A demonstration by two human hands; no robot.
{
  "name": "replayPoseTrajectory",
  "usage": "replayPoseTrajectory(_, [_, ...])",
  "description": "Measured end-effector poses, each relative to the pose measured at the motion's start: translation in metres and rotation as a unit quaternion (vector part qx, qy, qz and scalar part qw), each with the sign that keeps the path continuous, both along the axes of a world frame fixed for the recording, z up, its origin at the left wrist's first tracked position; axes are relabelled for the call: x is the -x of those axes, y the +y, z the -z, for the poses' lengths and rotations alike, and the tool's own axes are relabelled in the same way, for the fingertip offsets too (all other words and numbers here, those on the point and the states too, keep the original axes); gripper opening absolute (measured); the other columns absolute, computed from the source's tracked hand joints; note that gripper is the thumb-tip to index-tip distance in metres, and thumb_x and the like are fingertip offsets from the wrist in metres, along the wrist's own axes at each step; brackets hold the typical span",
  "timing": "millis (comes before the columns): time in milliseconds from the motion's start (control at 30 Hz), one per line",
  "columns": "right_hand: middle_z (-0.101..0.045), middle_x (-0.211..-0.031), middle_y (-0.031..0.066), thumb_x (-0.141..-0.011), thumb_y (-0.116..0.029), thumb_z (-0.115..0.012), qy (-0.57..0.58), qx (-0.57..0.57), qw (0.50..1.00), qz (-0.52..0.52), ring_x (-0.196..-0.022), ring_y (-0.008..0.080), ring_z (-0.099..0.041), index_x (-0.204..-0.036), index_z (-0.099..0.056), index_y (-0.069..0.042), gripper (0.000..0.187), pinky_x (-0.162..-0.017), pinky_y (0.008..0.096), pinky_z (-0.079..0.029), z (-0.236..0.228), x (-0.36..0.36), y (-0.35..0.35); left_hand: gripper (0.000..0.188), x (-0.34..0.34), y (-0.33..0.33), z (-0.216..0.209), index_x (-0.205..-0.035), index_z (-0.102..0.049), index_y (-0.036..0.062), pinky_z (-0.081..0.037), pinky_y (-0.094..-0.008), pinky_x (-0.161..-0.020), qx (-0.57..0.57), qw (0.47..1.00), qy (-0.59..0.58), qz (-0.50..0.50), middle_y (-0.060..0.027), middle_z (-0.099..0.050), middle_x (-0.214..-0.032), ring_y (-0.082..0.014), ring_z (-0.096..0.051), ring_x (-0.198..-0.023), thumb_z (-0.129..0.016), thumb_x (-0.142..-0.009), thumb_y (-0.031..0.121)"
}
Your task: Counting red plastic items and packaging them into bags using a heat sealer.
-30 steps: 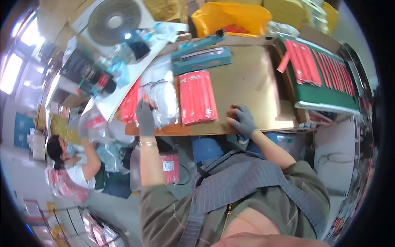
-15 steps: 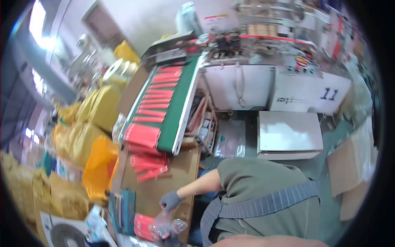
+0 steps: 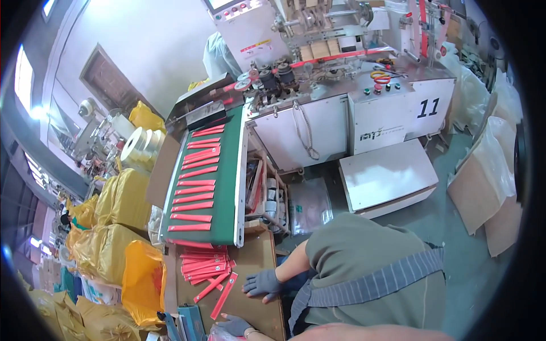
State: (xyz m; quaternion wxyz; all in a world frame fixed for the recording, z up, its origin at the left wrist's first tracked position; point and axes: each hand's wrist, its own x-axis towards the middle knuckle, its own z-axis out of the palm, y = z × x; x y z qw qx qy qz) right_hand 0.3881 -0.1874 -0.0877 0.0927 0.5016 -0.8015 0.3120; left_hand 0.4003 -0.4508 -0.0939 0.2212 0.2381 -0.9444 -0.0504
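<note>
My right hand (image 3: pixel 263 285), in a grey glove with bare fingertips, rests on the brown tabletop (image 3: pixel 253 256), fingers spread and holding nothing. Just left of it lies a slim red packet (image 3: pixel 224 295), set apart from a loose pile of red packets (image 3: pixel 203 265). At the lower edge my left hand (image 3: pixel 234 325), gloved alike, has its fingers stretched out beside a clear plastic bag (image 3: pixel 219 331) with red inside. The picture's edge cuts off most of that bag. More red packets (image 3: pixel 193 200) lie in a row across the green conveyor belt (image 3: pixel 224 213), which ends above the pile.
A white machine (image 3: pixel 318 136) stands beyond the belt, with a white box (image 3: pixel 389 173) on the floor before it. Yellow sacks (image 3: pixel 122 199) and an orange bag (image 3: pixel 143 281) crowd the left side. A blue-grey holder (image 3: pixel 190 321) sits at the table's near-left corner.
My right hand was closed at the clear bag of red packets; now it lies spread on the table, away from the bag. The view has shifted, and the bag sits lower in it.
</note>
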Motion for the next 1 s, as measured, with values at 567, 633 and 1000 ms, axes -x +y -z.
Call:
replayPoseTrajectory(567, [-0.038, -0.136, 0.0223, -0.08, -0.046, -0.056, -0.015, -0.01, 1.0, 0.003, -0.13, 0.0363, -0.032, -0.125, -0.045, -0.001, 0.065, -0.105, 0.0538, -0.023, 0.005, -0.002, 0.001, 0.051, -0.007, 0.018, -0.016, -0.122, -0.043, -0.0078, -0.033, -0.0463, -0.099, -0.108, 0.99, 0.071, 0.052, -0.0262, -0.045, -0.125, -0.0407, -0.043, -0.115, -0.04, -0.094, 0.035])
replayPoseTrajectory(633, [-0.038, -0.137, 0.0223, -0.08, -0.047, -0.056, -0.013, -0.007, 1.0, 0.014, -0.13, 0.0362, -0.032, -0.125, -0.045, -0.001, 0.065, -0.105, 0.0537, -0.023, 0.003, -0.003, 0.006, 0.051, 0.006, 0.008, 0.009, -0.122, -0.043, -0.0076, -0.033, -0.0465, -0.099, -0.04, 0.995, 0.076, 0.044, -0.0263, -0.046, -0.125, -0.0409, -0.043, -0.115, -0.04, -0.094, 0.035])
replayPoseTrajectory(1000, [-0.04, -0.135, 0.0217, -0.081, -0.045, -0.056, -0.006, -0.014, 1.0, 0.008, -0.128, 0.0361, -0.034, -0.124, -0.045, -0.001, 0.062, -0.106, 0.0517, -0.023, -0.002, -0.002, 0.004, 0.056, -0.005, 0.022, -0.021, -0.125, -0.042, -0.0083, -0.028, -0.0455, -0.106, -0.075, 0.997, 0.002, 0.006, -0.0266, -0.041, -0.132, -0.0403, -0.038, -0.123, -0.035, -0.096, 0.039])
